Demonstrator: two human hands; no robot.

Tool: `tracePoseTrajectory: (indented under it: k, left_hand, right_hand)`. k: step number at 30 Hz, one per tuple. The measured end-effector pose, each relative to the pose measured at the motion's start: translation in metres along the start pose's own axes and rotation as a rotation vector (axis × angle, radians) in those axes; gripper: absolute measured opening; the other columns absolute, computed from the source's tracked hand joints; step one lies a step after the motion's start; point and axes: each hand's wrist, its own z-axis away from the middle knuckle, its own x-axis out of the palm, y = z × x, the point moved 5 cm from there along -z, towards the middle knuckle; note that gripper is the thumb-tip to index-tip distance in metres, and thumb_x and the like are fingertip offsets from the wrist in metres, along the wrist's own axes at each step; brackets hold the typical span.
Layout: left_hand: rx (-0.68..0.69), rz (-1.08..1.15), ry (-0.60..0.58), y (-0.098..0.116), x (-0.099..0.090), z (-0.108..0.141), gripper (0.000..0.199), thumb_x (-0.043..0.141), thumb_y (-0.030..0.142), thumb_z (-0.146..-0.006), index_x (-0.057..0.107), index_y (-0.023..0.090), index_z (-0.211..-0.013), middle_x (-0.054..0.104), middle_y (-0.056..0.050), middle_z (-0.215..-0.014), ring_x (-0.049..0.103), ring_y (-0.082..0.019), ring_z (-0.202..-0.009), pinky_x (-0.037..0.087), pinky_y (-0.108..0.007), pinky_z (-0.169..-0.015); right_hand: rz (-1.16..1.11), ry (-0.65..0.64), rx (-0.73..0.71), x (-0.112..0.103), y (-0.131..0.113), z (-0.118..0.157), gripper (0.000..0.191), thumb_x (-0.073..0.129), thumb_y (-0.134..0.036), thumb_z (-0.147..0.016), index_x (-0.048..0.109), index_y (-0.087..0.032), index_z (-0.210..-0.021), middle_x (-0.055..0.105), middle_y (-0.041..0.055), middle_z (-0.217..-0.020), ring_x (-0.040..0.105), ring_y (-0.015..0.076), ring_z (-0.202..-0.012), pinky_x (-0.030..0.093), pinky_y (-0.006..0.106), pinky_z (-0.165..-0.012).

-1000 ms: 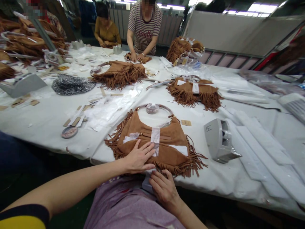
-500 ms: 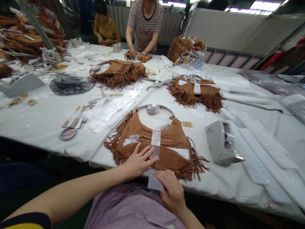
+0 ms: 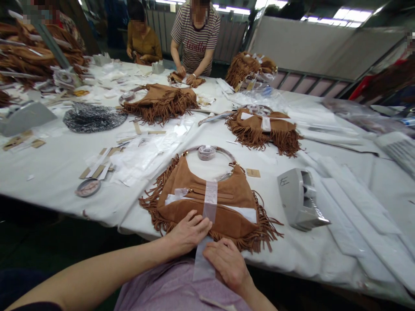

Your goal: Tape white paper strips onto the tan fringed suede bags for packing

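Observation:
A brown suede handbag (image 3: 181, 177) with fringed sides lies flat near the table's front edge, its looped handle pointing away from me. A strip of translucent film (image 3: 210, 194) runs down over its front, and its loose end hangs off the table edge toward my lap. My left hand (image 3: 189, 233) rests on the bag's lower front, fingers stretched out beside the strip. Just below the bag, my right hand (image 3: 227, 263) has its fingers closed on the strip's hanging part. White paper (image 3: 243, 212) shows along the bag's front opening.
A grey tape dispenser (image 3: 296, 198) stands right of the bag, by long white wrapped strips (image 3: 353, 220). Two more fringed bags (image 3: 164, 101) (image 3: 266, 123) lie farther back. A round dish (image 3: 88, 188) sits at left. Two co-workers (image 3: 196, 39) (image 3: 144, 41) are across the table.
My left hand has slid down the bag toward its lower edge. My right hand has shifted slightly down, and more of the strip shows between the hands.

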Motion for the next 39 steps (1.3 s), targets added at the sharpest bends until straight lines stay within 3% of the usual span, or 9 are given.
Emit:
tracePoseTrajectory:
  k: [5,12,19,22,26,28,33,36,39]
  left_hand:
    - [-0.025,0.192,-0.028,0.004,-0.004,0.002,0.043,0.049,0.031,-0.088,0.047,0.016,-0.129,0.056,-0.01,-0.122,0.046,-0.022,-0.109,0.027,-0.044,-0.104]
    - [-0.27,0.337,0.069,0.003,-0.001,-0.001,0.021,0.045,0.028,-0.092,0.057,0.021,-0.108,0.063,-0.005,-0.109,0.052,-0.019,-0.094,0.034,-0.04,-0.087]
    - [-0.216,0.634,0.017,-0.018,-0.02,0.002,0.027,0.041,0.009,-0.084,0.058,0.02,-0.102,0.063,-0.002,-0.09,0.055,-0.014,-0.084,0.042,-0.028,-0.081]
    - [-0.321,0.537,0.143,-0.031,-0.027,0.002,0.025,0.045,0.016,-0.086,0.056,0.017,-0.109,0.061,-0.008,-0.099,0.054,-0.018,-0.092,0.045,-0.03,-0.082]
    - [-0.373,0.262,0.217,-0.038,-0.024,-0.008,0.067,0.06,0.033,-0.082,0.033,0.018,-0.141,0.036,-0.018,-0.142,0.041,-0.031,-0.121,0.038,-0.047,-0.097]
    - [-0.384,0.209,0.201,-0.041,-0.016,-0.015,0.069,0.059,0.032,-0.083,0.028,0.02,-0.144,0.026,-0.017,-0.15,0.04,-0.031,-0.123,0.038,-0.047,-0.096]
    - [-0.407,0.2,0.281,-0.048,0.003,-0.022,0.038,0.048,0.017,-0.09,0.056,0.028,-0.125,0.048,-0.005,-0.14,0.048,-0.022,-0.112,0.041,-0.041,-0.091]
    - [-0.383,0.193,0.379,-0.047,0.006,-0.019,0.036,0.044,0.013,-0.091,0.061,0.027,-0.119,0.056,-0.003,-0.131,0.048,-0.021,-0.111,0.04,-0.042,-0.094]
    - [-0.298,0.219,0.422,-0.042,0.006,-0.016,0.034,0.042,0.015,-0.093,0.061,0.024,-0.12,0.061,-0.005,-0.126,0.05,-0.02,-0.107,0.041,-0.04,-0.093]
  right_hand:
    - [-0.076,0.056,0.085,-0.013,0.015,-0.013,0.028,0.037,-0.006,-0.085,0.058,-0.018,-0.1,0.07,0.0052,-0.083,0.065,0.0148,-0.077,0.048,0.029,-0.069]
    - [-0.178,-0.026,0.256,-0.019,0.046,-0.03,0.02,0.043,-0.012,-0.09,0.061,-0.021,-0.093,0.07,0.0021,-0.083,0.062,0.0134,-0.071,0.047,0.027,-0.066]
    - [-0.285,-0.112,0.191,-0.02,0.05,-0.032,0.02,0.042,-0.011,-0.089,0.059,-0.021,-0.094,0.069,0.0021,-0.083,0.062,0.0137,-0.074,0.046,0.028,-0.068]
    - [-0.292,-0.13,0.171,-0.02,0.043,-0.03,0.021,0.04,-0.011,-0.089,0.058,-0.02,-0.093,0.068,0.0022,-0.08,0.062,0.014,-0.074,0.046,0.028,-0.068]
    - [-0.258,-0.153,0.127,-0.018,0.034,-0.026,0.022,0.04,-0.009,-0.087,0.057,-0.021,-0.093,0.068,0.0024,-0.08,0.062,0.0137,-0.075,0.046,0.027,-0.068]
    - [-0.25,-0.176,0.101,-0.016,0.03,-0.023,0.021,0.039,-0.01,-0.087,0.057,-0.021,-0.09,0.067,0.0023,-0.079,0.062,0.0135,-0.074,0.046,0.027,-0.068]
    - [-0.298,-0.27,0.067,-0.015,0.022,-0.024,0.026,0.034,-0.022,-0.095,0.058,-0.021,-0.087,0.065,0.0024,-0.075,0.061,0.013,-0.075,0.045,0.027,-0.069]
    - [-0.409,-0.347,0.112,-0.02,0.021,-0.026,0.039,0.033,-0.049,-0.097,0.059,-0.021,-0.09,0.065,0.0021,-0.077,0.061,0.0136,-0.075,0.046,0.027,-0.071]
    - [-0.397,-0.211,0.187,-0.028,0.039,-0.028,0.048,0.028,-0.055,-0.096,0.06,-0.02,-0.101,0.067,0.0054,-0.089,0.061,0.0158,-0.083,0.049,0.03,-0.074]
